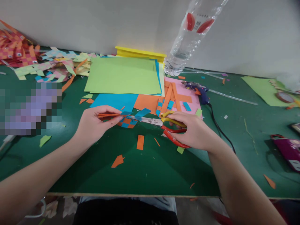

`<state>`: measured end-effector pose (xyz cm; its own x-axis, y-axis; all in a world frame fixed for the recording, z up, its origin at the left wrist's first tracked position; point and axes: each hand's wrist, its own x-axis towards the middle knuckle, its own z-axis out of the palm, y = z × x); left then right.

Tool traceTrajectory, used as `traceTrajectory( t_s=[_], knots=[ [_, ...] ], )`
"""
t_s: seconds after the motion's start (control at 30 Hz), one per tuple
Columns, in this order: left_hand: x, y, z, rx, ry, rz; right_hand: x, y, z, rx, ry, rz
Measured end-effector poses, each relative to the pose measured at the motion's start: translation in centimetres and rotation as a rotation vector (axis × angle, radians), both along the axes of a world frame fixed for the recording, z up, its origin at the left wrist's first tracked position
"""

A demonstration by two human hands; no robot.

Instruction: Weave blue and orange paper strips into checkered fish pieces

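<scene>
My left hand pinches a woven paper piece of orange and blue strips, folded at the thumb and forefinger. Its loose blue strip ends stick out to the right. In my right hand is a pair of scissors with one yellow and one red handle, my fingers in the loops. The blades point left and reach the paper strips beside my left fingertips; how far apart the tips are I cannot make out. Below the blades an orange paper scrap lies on the green table.
Behind my hands lies a stack of green paper over blue and orange sheets. A water bottle stands at the back. To the right are a glue gun with its cord and a purple pouch. Woven paper pieces pile up back left.
</scene>
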<state>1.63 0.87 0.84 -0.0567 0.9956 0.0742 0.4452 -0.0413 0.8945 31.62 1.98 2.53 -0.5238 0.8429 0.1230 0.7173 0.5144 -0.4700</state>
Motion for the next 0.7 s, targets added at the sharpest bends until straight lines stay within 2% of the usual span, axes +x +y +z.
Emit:
traceTrajectory(
  t_s=[0.7],
  knots=[
    [0.25,-0.05,0.11,0.039,-0.013,-0.054,-0.26,0.02,0.32,-0.095,-0.046,0.008]
  ],
)
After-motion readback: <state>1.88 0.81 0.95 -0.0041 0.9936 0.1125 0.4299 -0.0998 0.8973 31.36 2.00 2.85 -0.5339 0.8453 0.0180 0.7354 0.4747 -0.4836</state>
